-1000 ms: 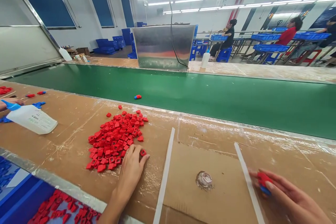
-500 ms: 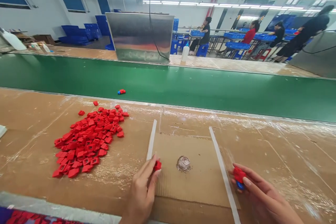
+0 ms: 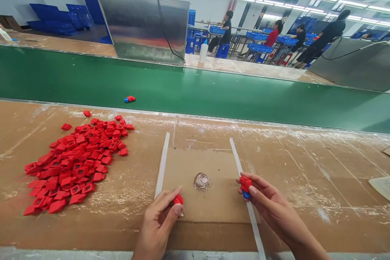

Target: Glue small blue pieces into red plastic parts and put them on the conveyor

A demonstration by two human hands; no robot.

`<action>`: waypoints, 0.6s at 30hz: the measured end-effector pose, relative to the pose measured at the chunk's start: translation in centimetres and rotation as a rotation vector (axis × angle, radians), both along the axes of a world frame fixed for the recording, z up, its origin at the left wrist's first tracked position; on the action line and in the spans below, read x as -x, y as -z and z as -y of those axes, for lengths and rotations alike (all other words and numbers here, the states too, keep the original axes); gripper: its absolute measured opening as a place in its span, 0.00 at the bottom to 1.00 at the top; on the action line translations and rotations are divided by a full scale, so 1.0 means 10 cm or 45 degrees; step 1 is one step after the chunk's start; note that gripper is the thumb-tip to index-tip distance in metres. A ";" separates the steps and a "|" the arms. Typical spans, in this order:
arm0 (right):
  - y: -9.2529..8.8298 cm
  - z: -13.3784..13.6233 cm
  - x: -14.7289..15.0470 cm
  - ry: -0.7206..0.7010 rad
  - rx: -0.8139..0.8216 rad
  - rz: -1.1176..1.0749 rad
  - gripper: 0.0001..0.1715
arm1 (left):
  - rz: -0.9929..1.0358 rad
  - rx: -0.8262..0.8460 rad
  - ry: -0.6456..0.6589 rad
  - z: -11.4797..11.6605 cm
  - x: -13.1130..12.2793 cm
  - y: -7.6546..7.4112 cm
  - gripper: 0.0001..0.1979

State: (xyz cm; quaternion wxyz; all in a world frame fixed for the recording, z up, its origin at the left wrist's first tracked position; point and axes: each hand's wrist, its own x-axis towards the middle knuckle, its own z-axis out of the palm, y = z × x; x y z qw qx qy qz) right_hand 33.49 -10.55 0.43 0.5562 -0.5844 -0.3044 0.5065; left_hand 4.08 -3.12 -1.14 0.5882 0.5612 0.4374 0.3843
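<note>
Between the thumb and fingers of my left hand [image 3: 160, 221] is a small red plastic piece [image 3: 178, 199], partly covered by the fingertips. My right hand [image 3: 271, 203] pinches a red and blue plastic piece [image 3: 245, 186], its red part up and its blue end down, over the right tape strip. On the cardboard sheet [image 3: 213, 207] between my hands sits a round, pale, glistening lump [image 3: 201, 180] with dark specks about its base. A heap of red plastic pieces [image 3: 76, 158], many with square openings, lies to the left of my left hand.
White tape strips [image 3: 163, 164] flank the cardboard. A red and blue piece [image 3: 130, 99] lies on the green belt [image 3: 219, 89] beyond the table. Behind it stand a metal panel [image 3: 146, 28] and a white bottle [image 3: 203, 52]. Several people are farther back.
My right hand has moved left and closer to the cardboard, still holding the red and blue piece. My left hand keeps its red piece near the cardboard's left edge. The camera view has shifted.
</note>
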 end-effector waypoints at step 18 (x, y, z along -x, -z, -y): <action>-0.33 -0.43 0.45 -0.456 -0.482 1.471 0.14 | 0.462 0.458 0.072 0.12 0.05 0.10 0.16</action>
